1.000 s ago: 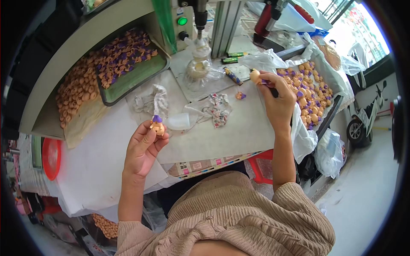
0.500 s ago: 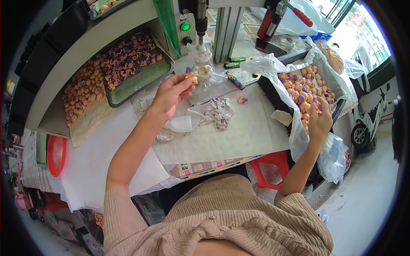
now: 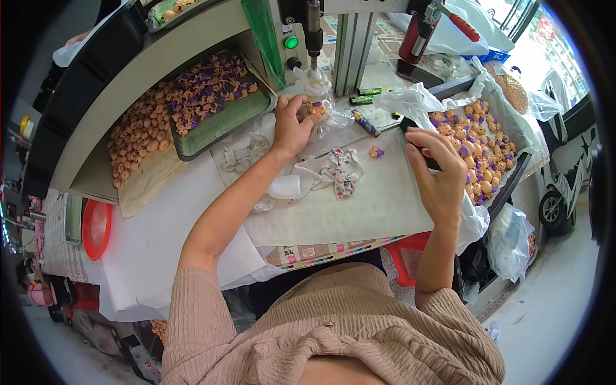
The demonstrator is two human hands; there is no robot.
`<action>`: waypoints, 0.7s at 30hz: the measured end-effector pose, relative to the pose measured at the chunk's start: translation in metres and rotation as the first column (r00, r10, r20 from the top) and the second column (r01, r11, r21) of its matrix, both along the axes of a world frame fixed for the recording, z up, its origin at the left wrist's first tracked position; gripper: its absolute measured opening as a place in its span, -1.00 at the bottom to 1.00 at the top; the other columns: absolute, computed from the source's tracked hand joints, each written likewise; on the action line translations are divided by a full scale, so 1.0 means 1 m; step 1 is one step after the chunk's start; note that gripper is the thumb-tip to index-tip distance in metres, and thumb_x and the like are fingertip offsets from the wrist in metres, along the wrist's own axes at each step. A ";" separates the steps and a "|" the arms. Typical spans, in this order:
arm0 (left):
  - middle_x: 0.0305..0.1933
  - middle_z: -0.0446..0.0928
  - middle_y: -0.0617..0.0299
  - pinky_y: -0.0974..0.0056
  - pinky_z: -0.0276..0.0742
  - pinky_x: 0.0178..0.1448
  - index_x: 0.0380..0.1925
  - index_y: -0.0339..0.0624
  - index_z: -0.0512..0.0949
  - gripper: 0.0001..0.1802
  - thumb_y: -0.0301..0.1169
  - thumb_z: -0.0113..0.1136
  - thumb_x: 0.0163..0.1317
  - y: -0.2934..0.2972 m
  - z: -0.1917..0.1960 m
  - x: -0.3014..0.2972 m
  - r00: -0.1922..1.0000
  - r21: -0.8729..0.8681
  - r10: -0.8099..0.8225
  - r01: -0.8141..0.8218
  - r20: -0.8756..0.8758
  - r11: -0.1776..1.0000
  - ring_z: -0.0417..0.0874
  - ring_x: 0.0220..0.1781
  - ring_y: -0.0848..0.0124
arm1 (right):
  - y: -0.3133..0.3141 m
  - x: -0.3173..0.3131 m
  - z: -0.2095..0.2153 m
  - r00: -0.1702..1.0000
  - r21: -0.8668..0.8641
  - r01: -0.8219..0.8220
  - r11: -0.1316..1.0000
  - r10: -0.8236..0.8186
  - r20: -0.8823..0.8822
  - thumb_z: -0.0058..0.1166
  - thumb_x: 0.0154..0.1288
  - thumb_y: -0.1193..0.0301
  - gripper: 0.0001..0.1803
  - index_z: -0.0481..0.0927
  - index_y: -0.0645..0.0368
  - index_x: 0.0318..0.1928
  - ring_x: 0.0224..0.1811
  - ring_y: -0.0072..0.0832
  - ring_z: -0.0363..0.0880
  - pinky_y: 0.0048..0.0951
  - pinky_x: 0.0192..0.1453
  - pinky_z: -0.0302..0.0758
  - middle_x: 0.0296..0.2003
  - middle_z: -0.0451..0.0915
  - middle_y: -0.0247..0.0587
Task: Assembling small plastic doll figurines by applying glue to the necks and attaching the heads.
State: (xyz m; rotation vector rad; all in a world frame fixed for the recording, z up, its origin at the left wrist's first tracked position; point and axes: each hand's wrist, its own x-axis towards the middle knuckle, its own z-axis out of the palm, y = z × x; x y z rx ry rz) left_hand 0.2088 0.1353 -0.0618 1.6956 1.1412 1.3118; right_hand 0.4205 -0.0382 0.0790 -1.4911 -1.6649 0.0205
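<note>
Hands [image 3: 292, 125] apart, left outstretched.

Bright daylight, sharp centre, fisheye-bent dark rim.

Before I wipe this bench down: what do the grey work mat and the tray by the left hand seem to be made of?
Work mat: looks like dull grey sheet metal or stiff board; flat, matte, faint sheen. Tray: probably hard plastic, dark rim, green floor, rounded moulded corners. Neither is certain from this view.
</note>
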 end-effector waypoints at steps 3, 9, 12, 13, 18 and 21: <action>-0.10 0.30 0.20 0.37 0.48 -0.14 -0.18 -0.25 0.49 -0.63 -0.56 0.38 -0.02 -0.001 -0.001 -0.003 0.999 0.090 0.002 0.002 -0.044 0.996 0.43 -0.22 0.41 | 0.026 -0.035 0.024 0.993 0.182 -0.120 0.976 0.121 0.008 0.21 0.16 0.57 -0.81 0.66 0.24 -0.17 -0.21 -0.51 0.61 -0.53 -0.11 0.50 -0.20 0.68 -0.22; -0.10 0.32 0.16 0.36 0.50 -0.15 -0.21 -0.24 0.50 -0.65 -0.55 0.38 -0.03 -0.011 0.010 -0.004 0.996 0.108 0.005 0.005 -0.093 0.994 0.47 -0.19 0.36 | 0.117 -0.085 0.083 0.984 0.733 -0.179 0.656 0.127 0.127 0.16 0.25 0.45 -0.82 0.62 0.27 -0.17 -0.24 -0.46 0.59 -0.38 -0.03 0.47 -0.32 0.64 -0.21; -0.10 0.33 0.16 0.34 0.52 -0.15 -0.22 -0.23 0.51 -0.65 -0.55 0.39 -0.05 -0.011 0.013 -0.006 0.993 0.119 0.014 0.000 -0.114 0.993 0.49 -0.18 0.35 | 0.102 -0.085 0.105 0.974 0.644 -0.197 0.739 0.220 0.046 0.23 0.19 0.08 -0.39 0.54 0.28 0.11 -0.14 -0.41 0.60 -0.35 -0.11 0.50 -0.12 0.66 -0.10; -0.09 0.34 0.16 0.34 0.53 -0.15 -0.23 -0.22 0.52 -0.65 -0.55 0.39 -0.06 -0.011 0.014 -0.005 0.989 0.126 0.021 -0.002 -0.148 0.992 0.50 -0.18 0.35 | 0.112 -0.088 0.116 0.975 0.648 -0.195 0.737 0.217 0.046 0.23 0.19 0.08 -0.39 0.54 0.28 0.11 -0.14 -0.41 0.60 -0.35 -0.11 0.50 -0.12 0.66 -0.10; -0.10 0.35 0.16 0.32 0.55 -0.13 -0.23 -0.22 0.53 -0.65 -0.55 0.40 -0.08 -0.014 0.017 -0.014 0.989 0.104 0.019 -0.004 -0.148 0.995 0.51 -0.19 0.34 | 0.173 -0.105 0.172 0.849 0.079 -0.447 0.891 0.450 -0.276 0.32 0.10 0.07 -0.09 0.26 0.40 0.29 -0.19 -0.37 0.58 -0.30 -0.15 0.48 -0.18 0.62 -0.07; -0.11 0.36 0.16 0.31 0.55 -0.12 -0.22 -0.23 0.53 -0.64 -0.55 0.39 -0.08 -0.008 0.019 -0.022 0.992 0.108 0.023 -0.010 -0.123 0.994 0.53 -0.19 0.33 | 0.137 -0.121 0.192 0.714 0.286 -0.475 0.832 0.555 -0.427 0.27 0.16 0.12 -0.13 0.21 0.45 0.29 -0.27 -0.45 0.54 -0.41 -0.20 0.46 -0.28 0.59 -0.17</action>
